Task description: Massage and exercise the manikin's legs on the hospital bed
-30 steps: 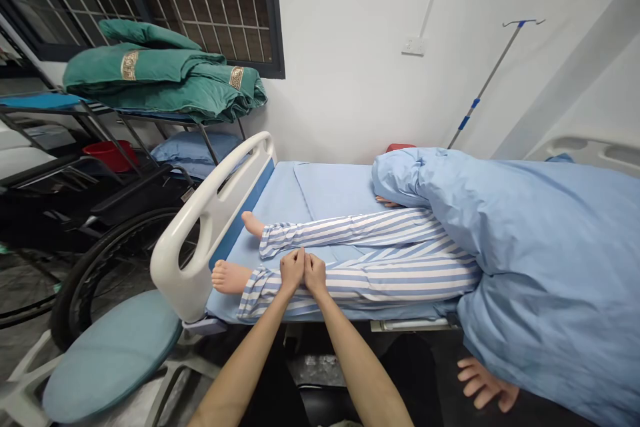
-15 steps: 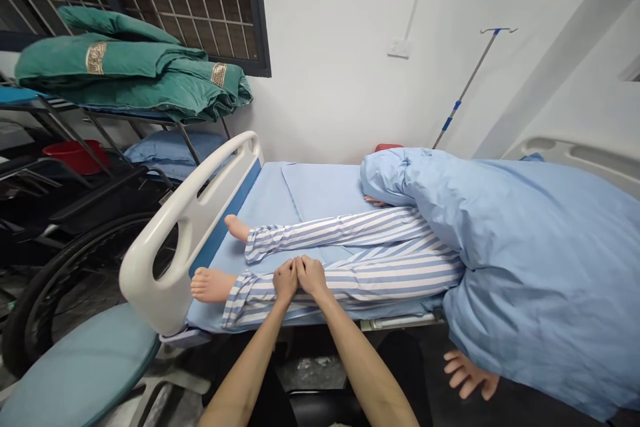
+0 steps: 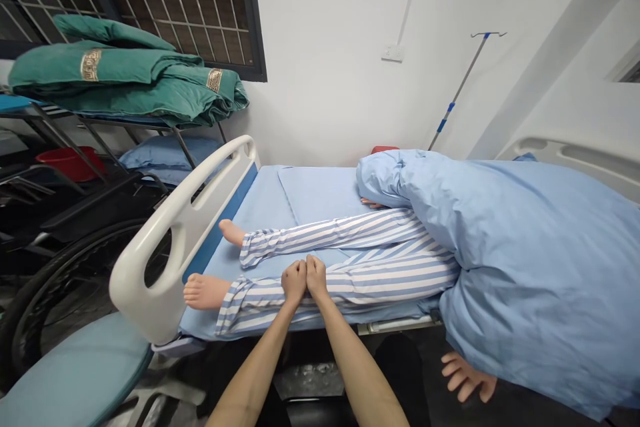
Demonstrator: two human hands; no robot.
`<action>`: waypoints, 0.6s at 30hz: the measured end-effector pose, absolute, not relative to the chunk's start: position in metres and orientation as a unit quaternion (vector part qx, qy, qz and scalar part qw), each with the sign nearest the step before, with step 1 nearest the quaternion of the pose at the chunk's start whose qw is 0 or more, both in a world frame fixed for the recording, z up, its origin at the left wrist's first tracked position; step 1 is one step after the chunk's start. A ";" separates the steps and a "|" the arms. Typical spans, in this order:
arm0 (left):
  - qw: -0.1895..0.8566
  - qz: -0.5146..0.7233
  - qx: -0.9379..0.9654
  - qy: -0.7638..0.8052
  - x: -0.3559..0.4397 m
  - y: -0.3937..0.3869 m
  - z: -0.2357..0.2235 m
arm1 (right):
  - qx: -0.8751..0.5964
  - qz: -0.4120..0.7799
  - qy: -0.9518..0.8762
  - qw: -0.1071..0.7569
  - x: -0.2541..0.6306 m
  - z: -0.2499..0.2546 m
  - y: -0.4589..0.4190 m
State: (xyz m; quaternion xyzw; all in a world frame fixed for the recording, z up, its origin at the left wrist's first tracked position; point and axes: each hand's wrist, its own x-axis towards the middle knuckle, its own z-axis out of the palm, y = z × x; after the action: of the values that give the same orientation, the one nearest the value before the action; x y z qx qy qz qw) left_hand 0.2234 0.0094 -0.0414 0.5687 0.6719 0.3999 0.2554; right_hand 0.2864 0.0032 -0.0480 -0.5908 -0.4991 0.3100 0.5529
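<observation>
While you're holding both fists together at 6 o'clock, your L hand (image 3: 293,282) and R hand (image 3: 316,278) are touching side by side over the manikin's near shin, fingers (image 3: 300,271) curled shut. Can't tell if they're pinching the striped pyjama trousers (image 3: 360,280) or just lying on them. Near bare foot (image 3: 206,291) is sticking out at 8 o'clock, far foot (image 3: 231,232) at 9, both on the blue sheet (image 3: 320,190). Blue quilt (image 3: 525,267) is draping across the bed at 3, w/ a manikin hand (image 3: 467,377) hanging below it at 4. White bed end board (image 3: 150,280) is standing at 8, wheelchair wheel (image 3: 65,293) just beyond it. Green folded blankets (image 3: 115,73) are piling up at 10; IV pole (image 3: 460,87) is leaning at 2.
</observation>
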 end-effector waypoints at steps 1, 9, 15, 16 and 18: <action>0.242 0.383 0.577 0.679 0.224 0.008 -0.044 | -0.598 0.302 -0.498 0.551 0.287 -0.048 0.003; 0.232 0.324 0.617 0.678 0.219 0.010 -0.053 | -0.664 0.158 -0.677 0.274 0.309 -0.019 -0.001; 0.206 0.305 0.619 0.694 0.224 0.008 -0.053 | -0.688 0.128 -0.669 0.250 0.322 -0.032 -0.007; 0.208 0.309 0.618 0.692 0.224 0.007 -0.052 | -0.690 0.134 -0.659 0.268 0.322 -0.037 -0.006; 0.220 0.324 0.613 0.686 0.226 0.007 -0.049 | -0.683 0.152 -0.642 0.314 0.324 -0.044 -0.004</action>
State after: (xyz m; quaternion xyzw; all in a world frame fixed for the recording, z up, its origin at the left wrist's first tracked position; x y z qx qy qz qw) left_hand 0.2260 0.0068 -0.0485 0.6130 0.6863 0.3240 0.2195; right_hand 0.3240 -0.0042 -0.0441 -0.6829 -0.6420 0.1519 0.3137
